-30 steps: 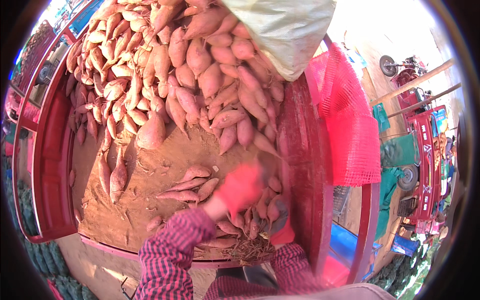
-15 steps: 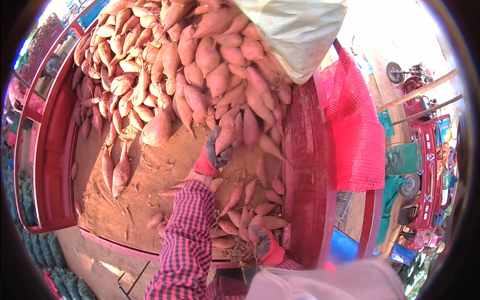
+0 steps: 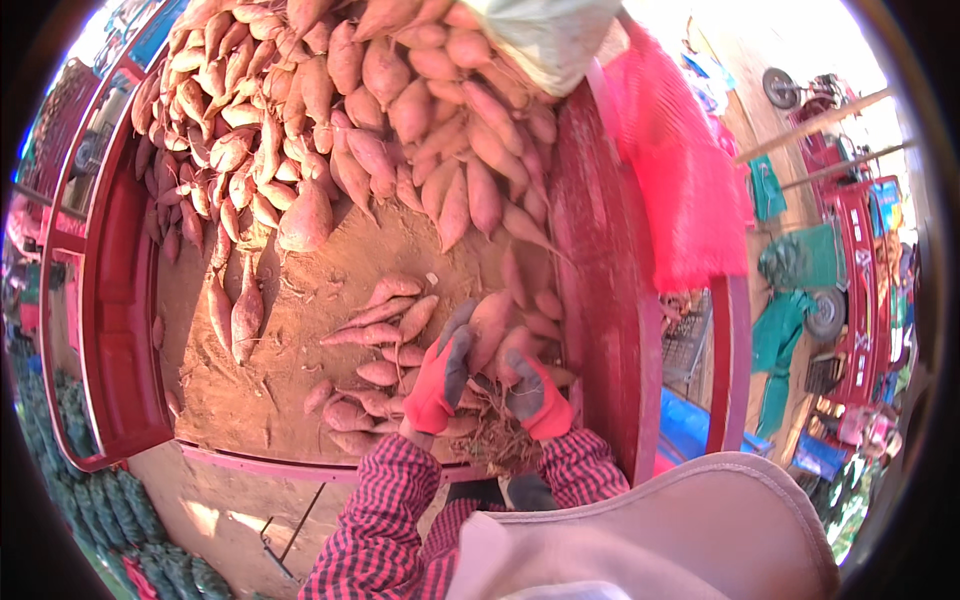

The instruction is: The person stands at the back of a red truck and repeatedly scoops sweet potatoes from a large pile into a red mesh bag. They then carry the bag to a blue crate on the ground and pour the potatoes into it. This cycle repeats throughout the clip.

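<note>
Both my hands wear red gloves with grey fingers and come together at the near end of the truck bed. My left hand (image 3: 440, 372) is closed around the side of a plump reddish sweet potato (image 3: 490, 322). Close beside it, my right hand (image 3: 538, 398) grips another sweet potato (image 3: 513, 352), its fingers partly hidden. Below my hands lies a tangle of dry roots (image 3: 492, 440). Smaller sweet potatoes (image 3: 375, 335) are scattered to the left of my left hand. A large heap of sweet potatoes (image 3: 345, 110) covers the far part of the bed.
The red metal side wall (image 3: 605, 270) rises to my right, with pink mesh (image 3: 690, 200) draped over it. A pale sack (image 3: 550, 40) lies at the far right of the heap. A hat brim (image 3: 680, 520) covers the lower right. Red vehicles (image 3: 850, 280) stand beyond.
My left hand has drawn back from the heap with a sweet potato, toward my right hand. My right hand has lifted from the small ones. The view has shifted.
</note>
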Demonstrator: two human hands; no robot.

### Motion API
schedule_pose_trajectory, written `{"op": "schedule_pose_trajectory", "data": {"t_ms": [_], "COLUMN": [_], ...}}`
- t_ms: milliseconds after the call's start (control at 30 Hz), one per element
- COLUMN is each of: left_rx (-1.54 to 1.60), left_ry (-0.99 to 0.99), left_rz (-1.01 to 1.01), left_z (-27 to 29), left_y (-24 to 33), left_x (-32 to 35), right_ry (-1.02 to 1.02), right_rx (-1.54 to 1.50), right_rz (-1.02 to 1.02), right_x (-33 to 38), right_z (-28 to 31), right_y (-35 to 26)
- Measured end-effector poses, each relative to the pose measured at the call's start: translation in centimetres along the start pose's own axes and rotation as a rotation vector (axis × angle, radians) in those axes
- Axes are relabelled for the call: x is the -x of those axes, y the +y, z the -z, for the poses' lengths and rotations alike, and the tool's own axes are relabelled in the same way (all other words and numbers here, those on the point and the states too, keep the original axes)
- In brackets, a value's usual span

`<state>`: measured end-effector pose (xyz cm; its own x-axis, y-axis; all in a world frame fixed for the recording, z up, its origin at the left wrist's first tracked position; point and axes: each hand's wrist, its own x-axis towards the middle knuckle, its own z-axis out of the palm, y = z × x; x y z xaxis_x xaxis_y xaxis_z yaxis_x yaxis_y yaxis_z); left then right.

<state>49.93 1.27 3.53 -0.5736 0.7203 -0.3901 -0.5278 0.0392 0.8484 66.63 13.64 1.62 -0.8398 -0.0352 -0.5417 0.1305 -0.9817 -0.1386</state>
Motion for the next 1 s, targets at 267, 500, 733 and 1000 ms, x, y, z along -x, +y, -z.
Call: {"op": "schedule_pose_trajectory", "data": {"t_ms": [267,500,733,1000], "left_rx": [-0.586,-0.688,-0.555,-0.490], "left_ry": [0.131,-0.023,-0.497,-0.623], "left_rz": [-0.313,-0.534,-0.270,0.103], "left_z": [-5.3,-17.1,-34.1,-44.5], "left_y": [6.4,9.4,4.8,-2.9], "left_x": [14.7,21.1,21.3,26.2], "right_ry": [-0.538,-0.328,-0.431,0.376], "right_rx": [0.068,0.463,0.254,-0.582], "right_rz": [0.003,0.483,1.197,1.616], "right_x": [6.8,28.3,45.5,63.0], "right_z": [-10.6,-12.2,6.0,37.8], "right_y": [3.1,2.7,-1.4,-3.4]}}
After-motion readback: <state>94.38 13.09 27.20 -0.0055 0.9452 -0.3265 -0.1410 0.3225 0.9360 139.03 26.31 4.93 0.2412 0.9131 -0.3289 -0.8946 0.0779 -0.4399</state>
